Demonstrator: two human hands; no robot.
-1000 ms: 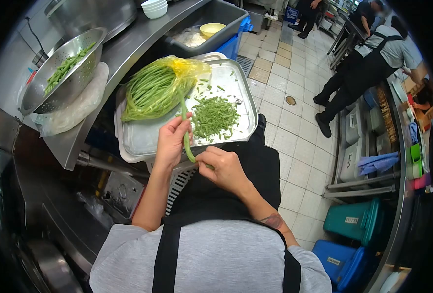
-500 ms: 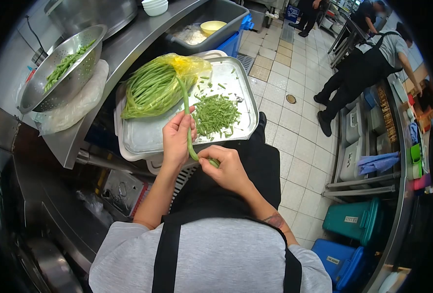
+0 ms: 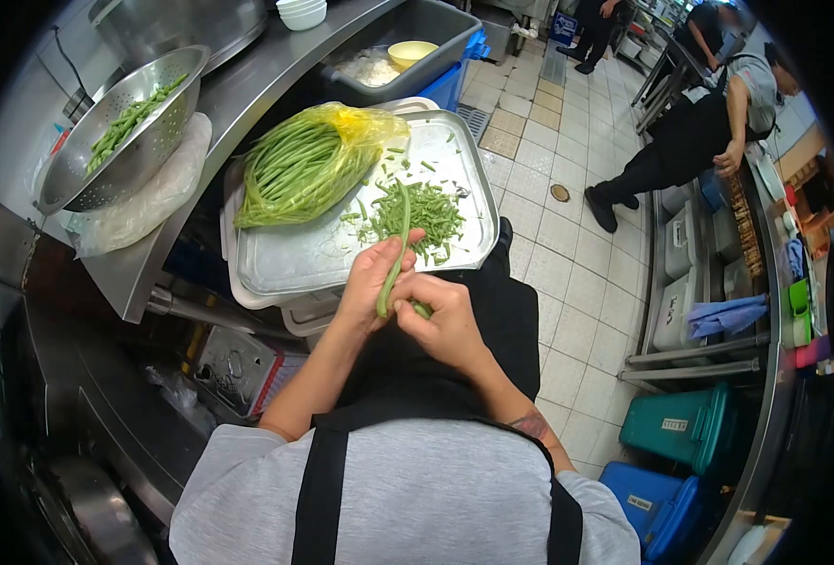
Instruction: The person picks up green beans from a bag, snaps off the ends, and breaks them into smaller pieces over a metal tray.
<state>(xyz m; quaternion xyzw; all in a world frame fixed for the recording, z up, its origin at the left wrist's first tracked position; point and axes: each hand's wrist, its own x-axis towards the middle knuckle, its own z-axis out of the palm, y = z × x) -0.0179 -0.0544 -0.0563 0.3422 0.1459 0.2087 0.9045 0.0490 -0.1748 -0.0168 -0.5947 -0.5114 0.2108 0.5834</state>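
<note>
My left hand [image 3: 368, 281] is closed around a long green bean [image 3: 405, 215], which points up and away over the tray. Pressed close beside it, my right hand [image 3: 443, 318] pinches a short green bean piece [image 3: 424, 309] that shows past its fingers. Just beyond both hands lies a heap of cut bean pieces [image 3: 434, 215] on a metal tray [image 3: 290, 264]. A yellow-tinted plastic bag of long green beans [image 3: 295, 165] rests on the tray's left side, its neck bunched toward the back.
A steel colander [image 3: 168, 104] with beans in it sits tilted on the steel counter [image 3: 248, 80] at left. Behind the tray stands a grey tub [image 3: 436, 47] with a yellow bowl. At right, a co-worker [image 3: 676, 141] stands by a shelf rack; lidded bins [image 3: 681, 428] are below.
My hands have come together, the left moving right and down with the bean. The bean's lower end is now shorter, with a piece apart in my right hand. The co-worker has shifted, arm lowered.
</note>
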